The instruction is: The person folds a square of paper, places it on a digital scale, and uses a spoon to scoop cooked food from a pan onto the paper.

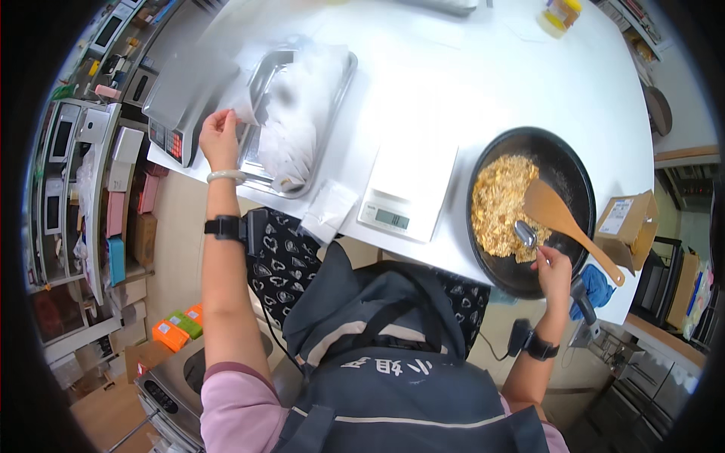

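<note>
My left hand (219, 141), closed in a pinch, holds the edge of a thin white paper sheet or bag (243, 104) beside a metal tray (330, 140). Inside the tray lie more white papers (291, 136), crumpled and overlapping. On the right, my right hand (553, 273) grips a metal spoon (526, 233) whose bowl rests in a golden, flaky food mix (498, 204). That mix fills the left side of a black frying pan (568, 170). A wooden spatula (555, 208) leans across the pan, its handle over the rim.
A white kitchen scale (398, 217) with a lit display stands between tray and pan. White packets (329, 209) lie at the table's front edge. Another scale (168, 140) is left of the tray. A cardboard box (630, 226) and blue cloth (596, 289) sit right of the pan.
</note>
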`<state>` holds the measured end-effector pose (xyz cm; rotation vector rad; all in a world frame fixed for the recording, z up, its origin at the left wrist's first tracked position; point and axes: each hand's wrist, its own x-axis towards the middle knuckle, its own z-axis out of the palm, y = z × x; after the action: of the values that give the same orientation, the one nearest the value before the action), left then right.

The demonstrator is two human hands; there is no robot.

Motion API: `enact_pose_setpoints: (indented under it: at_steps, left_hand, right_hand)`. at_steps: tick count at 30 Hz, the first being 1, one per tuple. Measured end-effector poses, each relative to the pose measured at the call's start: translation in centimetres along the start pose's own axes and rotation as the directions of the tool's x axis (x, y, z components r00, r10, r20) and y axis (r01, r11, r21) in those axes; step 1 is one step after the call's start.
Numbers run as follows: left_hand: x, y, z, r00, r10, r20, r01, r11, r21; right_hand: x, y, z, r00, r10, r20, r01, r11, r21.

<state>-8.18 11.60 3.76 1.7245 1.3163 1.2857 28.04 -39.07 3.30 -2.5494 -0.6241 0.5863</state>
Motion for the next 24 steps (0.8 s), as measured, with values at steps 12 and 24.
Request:
enact_pose_setpoints:
  at_steps: [12, 24]
  left_hand:
    - [6.6, -13.5, 5.9, 0.98, -0.175, 0.097, 0.149, 0.962, 0.231]
    - [13.6, -11.6, 9.2, 0.993, -0.111, 0.049, 0.093, 0.955, 0.28]
  right_hand:
    - [-0.7, -3.3, -0.9, 0.998, 0.052, -0.021, -0.053, 0.994, -0.093]
    - [-0.9, -2.2, -0.3, 0.999, 0.036, -0.022, -0.039, 0.989, -0.143]
